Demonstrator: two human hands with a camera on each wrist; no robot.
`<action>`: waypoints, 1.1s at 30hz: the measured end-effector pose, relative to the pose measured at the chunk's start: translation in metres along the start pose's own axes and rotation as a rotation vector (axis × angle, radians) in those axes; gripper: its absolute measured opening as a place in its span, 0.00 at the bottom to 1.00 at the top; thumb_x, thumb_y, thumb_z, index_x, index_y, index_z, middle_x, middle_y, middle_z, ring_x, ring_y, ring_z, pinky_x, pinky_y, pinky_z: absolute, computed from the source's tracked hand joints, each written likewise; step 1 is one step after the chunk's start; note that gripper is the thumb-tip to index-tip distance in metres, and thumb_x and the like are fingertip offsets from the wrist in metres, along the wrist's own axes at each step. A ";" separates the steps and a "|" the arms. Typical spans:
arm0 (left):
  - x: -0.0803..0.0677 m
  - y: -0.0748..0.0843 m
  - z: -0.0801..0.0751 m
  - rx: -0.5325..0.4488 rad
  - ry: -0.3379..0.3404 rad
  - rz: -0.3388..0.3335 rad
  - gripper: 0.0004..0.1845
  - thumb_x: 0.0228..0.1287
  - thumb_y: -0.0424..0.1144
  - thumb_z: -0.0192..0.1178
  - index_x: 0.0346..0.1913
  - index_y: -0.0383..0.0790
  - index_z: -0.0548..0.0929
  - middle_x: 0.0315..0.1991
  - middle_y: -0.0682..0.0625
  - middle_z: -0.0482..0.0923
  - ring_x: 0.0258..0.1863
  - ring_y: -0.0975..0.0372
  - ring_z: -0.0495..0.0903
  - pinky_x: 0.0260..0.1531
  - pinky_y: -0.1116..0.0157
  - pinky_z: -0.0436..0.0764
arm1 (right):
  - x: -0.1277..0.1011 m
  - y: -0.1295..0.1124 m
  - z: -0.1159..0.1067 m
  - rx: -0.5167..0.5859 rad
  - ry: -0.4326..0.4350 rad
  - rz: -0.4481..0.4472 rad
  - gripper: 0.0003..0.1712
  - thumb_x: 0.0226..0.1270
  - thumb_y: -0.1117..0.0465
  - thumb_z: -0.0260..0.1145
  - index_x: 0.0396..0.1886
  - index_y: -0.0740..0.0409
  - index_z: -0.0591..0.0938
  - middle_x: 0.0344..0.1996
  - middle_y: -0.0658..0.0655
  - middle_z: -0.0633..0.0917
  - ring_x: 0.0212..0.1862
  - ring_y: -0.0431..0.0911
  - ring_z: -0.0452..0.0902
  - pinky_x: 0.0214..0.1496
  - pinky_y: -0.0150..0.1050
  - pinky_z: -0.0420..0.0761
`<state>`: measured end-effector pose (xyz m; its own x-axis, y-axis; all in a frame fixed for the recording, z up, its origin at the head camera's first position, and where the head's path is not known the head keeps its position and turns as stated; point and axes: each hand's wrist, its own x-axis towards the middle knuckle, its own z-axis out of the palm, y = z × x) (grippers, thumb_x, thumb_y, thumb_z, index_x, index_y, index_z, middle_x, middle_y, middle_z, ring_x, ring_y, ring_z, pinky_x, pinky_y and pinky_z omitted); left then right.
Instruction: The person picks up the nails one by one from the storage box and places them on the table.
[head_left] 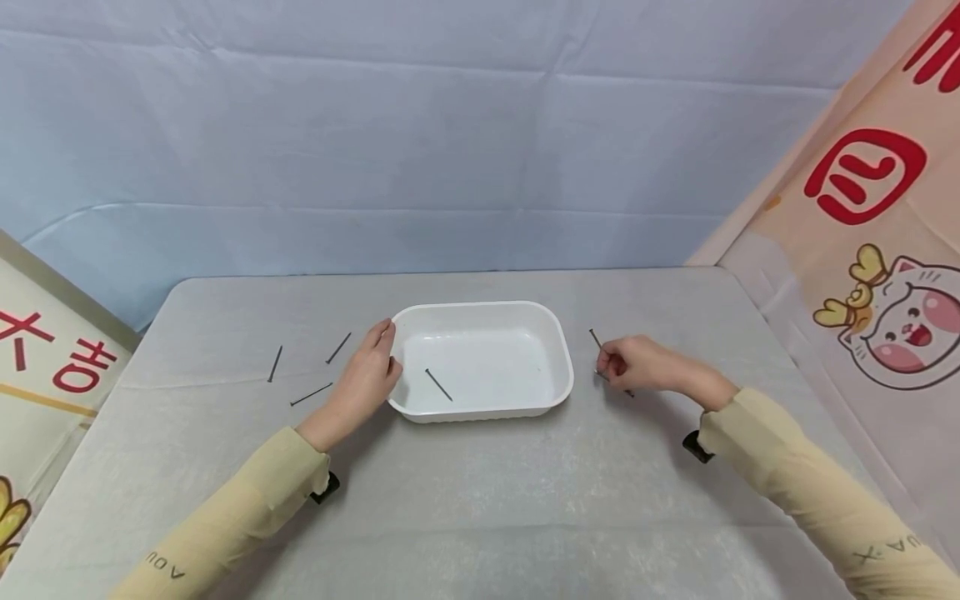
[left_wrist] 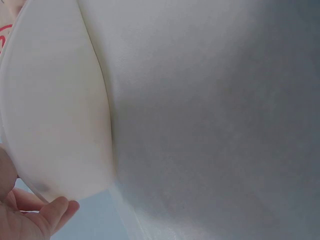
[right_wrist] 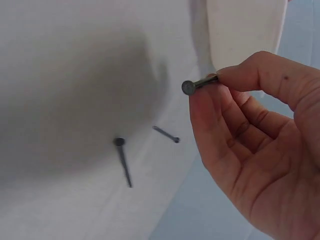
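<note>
A white plastic tray (head_left: 480, 413) sits mid-table with one nail (head_left: 438, 385) lying inside it. My left hand (head_left: 367, 372) grips the tray's left end, fingers and thumb at the rim; the left wrist view shows the fingertips (left_wrist: 60, 207) on the tray's edge. Right of the tray, my right hand (head_left: 636, 363) pinches a nail between thumb and forefinger. In the right wrist view the held nail (right_wrist: 189, 87) shows its round flat head, pointing away from the fingers. Below it on the table lie two more nails, one longer-looking nail (right_wrist: 124, 162) and another nail (right_wrist: 166, 135).
Left of my left hand, three nails lie apart on the grey cloth-covered table (head_left: 480, 508): an outer nail (head_left: 275, 364), a farther nail (head_left: 338, 348) and a nearer nail (head_left: 311, 394). A pale blue cloth (head_left: 465, 150) hangs behind the table, with printed cloths at both sides.
</note>
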<state>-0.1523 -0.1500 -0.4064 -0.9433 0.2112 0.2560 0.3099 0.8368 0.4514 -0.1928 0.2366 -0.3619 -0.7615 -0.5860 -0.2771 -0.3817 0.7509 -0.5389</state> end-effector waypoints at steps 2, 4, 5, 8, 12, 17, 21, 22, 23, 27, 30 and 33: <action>0.000 0.000 0.000 -0.001 -0.003 0.000 0.27 0.57 0.24 0.52 0.61 0.19 0.62 0.62 0.30 0.60 0.57 0.46 0.68 0.41 0.58 0.77 | -0.001 0.003 0.002 0.029 -0.008 0.013 0.08 0.48 0.73 0.60 0.31 0.65 0.77 0.20 0.50 0.76 0.21 0.39 0.69 0.24 0.32 0.70; 0.000 0.000 -0.001 0.001 -0.004 0.001 0.27 0.57 0.24 0.52 0.61 0.19 0.62 0.62 0.30 0.60 0.58 0.46 0.67 0.41 0.58 0.77 | -0.001 0.006 0.003 0.055 -0.013 0.025 0.08 0.48 0.73 0.60 0.31 0.66 0.77 0.20 0.50 0.76 0.21 0.39 0.69 0.23 0.32 0.71; 0.000 0.000 -0.001 0.001 -0.004 0.000 0.27 0.56 0.24 0.52 0.61 0.19 0.62 0.62 0.30 0.60 0.58 0.46 0.67 0.42 0.58 0.77 | -0.001 0.007 0.004 0.071 -0.017 0.034 0.08 0.48 0.73 0.59 0.32 0.66 0.77 0.20 0.50 0.76 0.21 0.39 0.70 0.23 0.33 0.71; 0.000 0.000 -0.001 0.002 -0.004 0.001 0.27 0.56 0.24 0.52 0.60 0.19 0.62 0.62 0.30 0.60 0.58 0.45 0.67 0.43 0.58 0.77 | -0.001 0.013 0.008 0.116 -0.032 0.067 0.09 0.48 0.73 0.57 0.32 0.67 0.77 0.20 0.50 0.75 0.20 0.39 0.70 0.22 0.32 0.73; 0.001 0.000 -0.001 0.007 0.000 0.002 0.27 0.56 0.24 0.52 0.60 0.18 0.62 0.62 0.29 0.60 0.58 0.45 0.67 0.43 0.58 0.77 | 0.000 0.020 0.013 0.156 -0.057 0.103 0.09 0.48 0.73 0.56 0.32 0.68 0.76 0.19 0.50 0.73 0.20 0.39 0.70 0.22 0.32 0.73; 0.001 0.001 0.000 0.012 0.004 0.001 0.27 0.56 0.24 0.52 0.60 0.18 0.63 0.61 0.29 0.60 0.57 0.45 0.68 0.42 0.58 0.77 | 0.000 0.024 0.019 0.153 -0.073 0.131 0.08 0.48 0.73 0.56 0.31 0.67 0.76 0.18 0.50 0.73 0.19 0.40 0.70 0.22 0.32 0.72; 0.000 0.002 0.000 0.014 0.003 -0.001 0.27 0.56 0.24 0.52 0.60 0.18 0.63 0.61 0.29 0.61 0.57 0.45 0.68 0.41 0.59 0.77 | 0.000 0.027 0.021 0.139 -0.072 0.135 0.07 0.49 0.73 0.57 0.31 0.66 0.76 0.16 0.49 0.73 0.18 0.41 0.70 0.21 0.33 0.71; 0.000 0.002 -0.001 0.013 0.000 -0.002 0.27 0.56 0.24 0.52 0.60 0.18 0.63 0.61 0.29 0.60 0.57 0.45 0.68 0.41 0.59 0.77 | 0.000 0.027 0.021 0.136 -0.072 0.134 0.07 0.49 0.73 0.57 0.31 0.66 0.76 0.16 0.50 0.73 0.18 0.41 0.70 0.21 0.33 0.71; 0.000 0.002 -0.001 0.012 -0.002 -0.005 0.27 0.56 0.24 0.51 0.60 0.19 0.63 0.61 0.30 0.60 0.57 0.46 0.68 0.41 0.59 0.77 | 0.000 0.028 0.022 0.135 -0.072 0.136 0.07 0.49 0.73 0.57 0.31 0.66 0.76 0.16 0.50 0.73 0.17 0.41 0.71 0.21 0.33 0.71; 0.000 0.001 -0.001 0.010 0.006 0.008 0.26 0.56 0.24 0.51 0.59 0.18 0.63 0.61 0.29 0.61 0.57 0.45 0.68 0.41 0.59 0.77 | 0.001 0.028 0.025 0.120 -0.066 0.147 0.07 0.49 0.73 0.59 0.30 0.65 0.76 0.16 0.51 0.74 0.17 0.41 0.71 0.22 0.35 0.72; 0.000 0.001 -0.001 0.011 0.024 0.027 0.26 0.55 0.23 0.51 0.58 0.17 0.64 0.60 0.28 0.61 0.57 0.45 0.68 0.43 0.57 0.77 | 0.002 0.026 0.026 0.105 -0.060 0.160 0.06 0.49 0.73 0.59 0.30 0.65 0.76 0.16 0.52 0.74 0.17 0.42 0.71 0.23 0.35 0.72; 0.000 0.001 -0.002 0.010 0.033 0.038 0.26 0.55 0.23 0.50 0.58 0.16 0.64 0.60 0.28 0.62 0.57 0.44 0.67 0.44 0.57 0.76 | 0.002 0.022 0.025 0.081 -0.063 0.164 0.06 0.50 0.72 0.60 0.30 0.65 0.76 0.18 0.52 0.74 0.18 0.41 0.70 0.23 0.35 0.72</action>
<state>-0.1518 -0.1503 -0.4045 -0.9264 0.2259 0.3012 0.3438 0.8337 0.4321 -0.1899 0.2446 -0.3940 -0.7747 -0.4778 -0.4142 -0.2101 0.8123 -0.5441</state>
